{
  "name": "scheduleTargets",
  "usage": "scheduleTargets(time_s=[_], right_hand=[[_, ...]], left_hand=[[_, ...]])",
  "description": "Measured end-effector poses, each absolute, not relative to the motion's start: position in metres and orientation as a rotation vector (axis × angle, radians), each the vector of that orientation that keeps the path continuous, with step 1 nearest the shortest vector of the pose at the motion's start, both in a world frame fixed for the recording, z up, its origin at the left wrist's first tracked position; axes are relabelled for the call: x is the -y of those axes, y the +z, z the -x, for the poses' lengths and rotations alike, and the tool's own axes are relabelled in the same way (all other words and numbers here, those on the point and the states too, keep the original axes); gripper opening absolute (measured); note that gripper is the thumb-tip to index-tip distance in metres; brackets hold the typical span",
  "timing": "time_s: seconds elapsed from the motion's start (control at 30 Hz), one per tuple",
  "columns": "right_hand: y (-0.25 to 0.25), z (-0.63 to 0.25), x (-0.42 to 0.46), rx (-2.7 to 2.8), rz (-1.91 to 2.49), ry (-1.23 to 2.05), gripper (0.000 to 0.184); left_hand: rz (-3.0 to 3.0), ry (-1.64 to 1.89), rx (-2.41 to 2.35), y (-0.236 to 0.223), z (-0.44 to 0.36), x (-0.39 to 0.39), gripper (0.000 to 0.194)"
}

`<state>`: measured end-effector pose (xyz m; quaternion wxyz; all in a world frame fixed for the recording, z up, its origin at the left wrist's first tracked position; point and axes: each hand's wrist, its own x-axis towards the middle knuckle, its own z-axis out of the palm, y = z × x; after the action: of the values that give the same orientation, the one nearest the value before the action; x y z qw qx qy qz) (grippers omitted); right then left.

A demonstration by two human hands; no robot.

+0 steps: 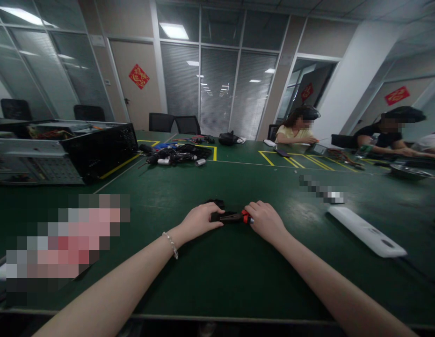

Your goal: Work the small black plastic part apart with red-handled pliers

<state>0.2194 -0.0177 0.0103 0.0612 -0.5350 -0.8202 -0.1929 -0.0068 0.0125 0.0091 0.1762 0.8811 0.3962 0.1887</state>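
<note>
Near the middle of the green table, a black tool with red parts (pixel 233 217) spans the space between my hands. Its exact kind is too small and dark to tell. My left hand (pixel 203 220), with a beaded bracelet at the wrist, closes thumb and fingers on the tool's dark left end. Fingers of my right hand (pixel 264 220) curl around the red end, where a small silvery-blue bit shows below them. Just behind my left fingers lies a small black item (pixel 215 203), partly hidden by them.
At the left stands an opened computer case (pixel 105 152). A heap of black and blue cables (pixel 180 153) lies behind my hands. A white power strip (pixel 366 231) rests at right. Two blurred-out items lie on the table (pixel 189 285). Several people sit at the far right.
</note>
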Motion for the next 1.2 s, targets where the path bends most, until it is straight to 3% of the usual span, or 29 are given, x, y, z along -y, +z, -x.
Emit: scheduleTargets(time_s=[1.2], right_hand=[[0.0102,-0.2190,0.0182,2.449,1.646,-0.543,0.026]], left_hand=[[-2.470,0.511,-1.146,0.0119,0.0070,-0.0095,0.033]])
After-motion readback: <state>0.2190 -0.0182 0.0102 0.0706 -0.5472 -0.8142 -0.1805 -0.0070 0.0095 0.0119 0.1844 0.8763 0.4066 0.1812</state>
